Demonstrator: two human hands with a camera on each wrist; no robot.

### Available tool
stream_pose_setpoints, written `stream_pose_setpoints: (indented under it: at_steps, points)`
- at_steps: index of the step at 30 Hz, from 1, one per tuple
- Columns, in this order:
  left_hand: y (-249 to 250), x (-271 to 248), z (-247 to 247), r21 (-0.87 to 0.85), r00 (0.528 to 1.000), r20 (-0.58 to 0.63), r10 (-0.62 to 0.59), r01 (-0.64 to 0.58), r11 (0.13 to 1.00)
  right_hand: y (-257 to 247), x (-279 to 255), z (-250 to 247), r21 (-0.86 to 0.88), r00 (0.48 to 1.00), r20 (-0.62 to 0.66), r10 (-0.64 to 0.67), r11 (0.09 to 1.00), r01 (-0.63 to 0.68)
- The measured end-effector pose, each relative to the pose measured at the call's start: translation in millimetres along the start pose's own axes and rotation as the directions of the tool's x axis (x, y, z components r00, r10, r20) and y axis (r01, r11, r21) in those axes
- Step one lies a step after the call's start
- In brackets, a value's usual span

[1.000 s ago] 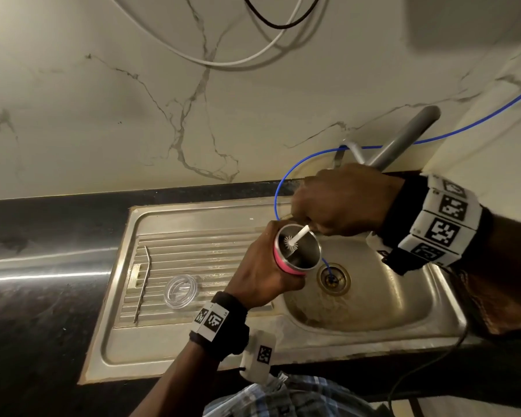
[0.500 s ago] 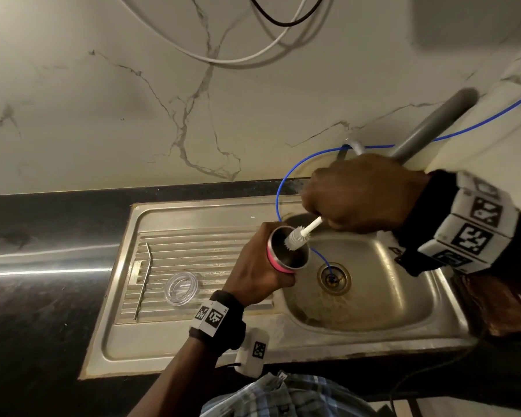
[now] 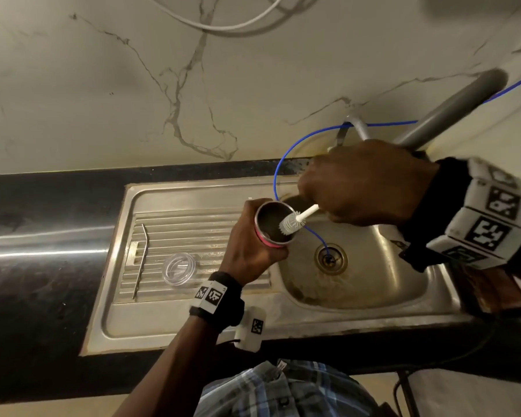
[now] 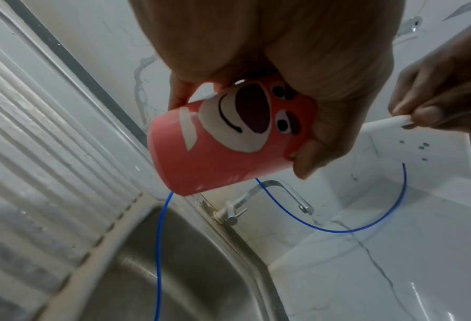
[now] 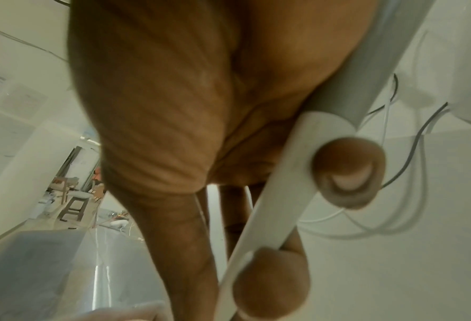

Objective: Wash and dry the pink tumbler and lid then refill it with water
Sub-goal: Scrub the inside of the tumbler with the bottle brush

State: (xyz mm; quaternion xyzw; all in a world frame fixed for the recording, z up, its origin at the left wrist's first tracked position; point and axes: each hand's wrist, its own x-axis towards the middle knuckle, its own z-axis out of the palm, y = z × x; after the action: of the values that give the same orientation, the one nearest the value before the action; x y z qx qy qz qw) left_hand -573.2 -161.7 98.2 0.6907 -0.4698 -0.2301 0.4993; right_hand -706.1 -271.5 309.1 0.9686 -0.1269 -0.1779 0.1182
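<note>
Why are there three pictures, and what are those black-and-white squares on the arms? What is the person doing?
No machine here, just a person wearing three cameras: one on the head, one on each wrist. The squares are markers on the wrist bands. From the head you see the sink. The left hand holds the pink tumbler, and the right hand holds a white brush at its mouth. On the ribbed part lie a clear lid and a metal straw.

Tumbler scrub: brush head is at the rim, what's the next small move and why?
Probably push the brush back down into the tumbler. Its bristles sit at the rim, barely inside, so the lower wall and base go unscrubbed. The left hand grips the tumbler tilted over the sink, and the right hand holds the handle, so only a short plunge is needed.
</note>
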Motion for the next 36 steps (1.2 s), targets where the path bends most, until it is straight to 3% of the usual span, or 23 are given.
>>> stream_pose_setpoints:
  at_steps: [7, 11, 16, 18, 20, 24, 27, 36]
  points:
    - [10.9, -3.4, 10.2, -0.006, 0.999, 0.044, 0.031, -0.031, 0.999, -21.3, 8.3, 20.3, 0.019, 0.997, 0.027, -0.070, 0.997, 0.070]
    - [-4.8, -11.1, 3.2, -0.013, 1.000, -0.007, 0.022, -0.022, 1.000, -25.0, -0.2, 7.9, -0.042, 0.995, 0.061, -0.079, 0.996, 0.082]
    - [-10.0, -14.4, -0.6, -0.021, 1.000, -0.005, 0.027, -0.027, 0.999, -44.8, -6.8, 2.8, -0.041, 0.983, -0.127, -0.134, 0.991, 0.130]
    - [-6.4, -14.8, 1.1, -0.040, 0.998, 0.011, 0.056, -0.055, 0.998, -51.0, 1.5, 13.3, -0.089, 0.987, -0.057, -0.148, 0.986, 0.142]
    - [-3.1, -15.8, 2.3, -0.054, 0.995, 0.032, 0.094, -0.093, 0.994, -54.2, 3.8, 18.5, 0.012, 0.995, 0.037, -0.096, 0.995, 0.096]
    - [-11.7, -17.3, 1.7, -0.076, 0.997, -0.011, 0.077, -0.078, 0.994, -49.7, -7.4, -3.7, 0.073, 0.999, 0.013, -0.041, 0.997, 0.040]
    - [-17.2, -19.2, 1.5, -0.075, 0.998, -0.021, 0.061, -0.062, 0.995, -48.7, -17.2, -19.4, -0.005, 1.000, 0.027, 0.001, 1.000, -0.001]
    - [-10.9, -9.5, 3.1, -0.073, 0.993, -0.003, 0.119, -0.119, 0.990, -62.0, 0.9, 7.8, 0.010, 0.998, 0.043, -0.054, 0.999, 0.054]
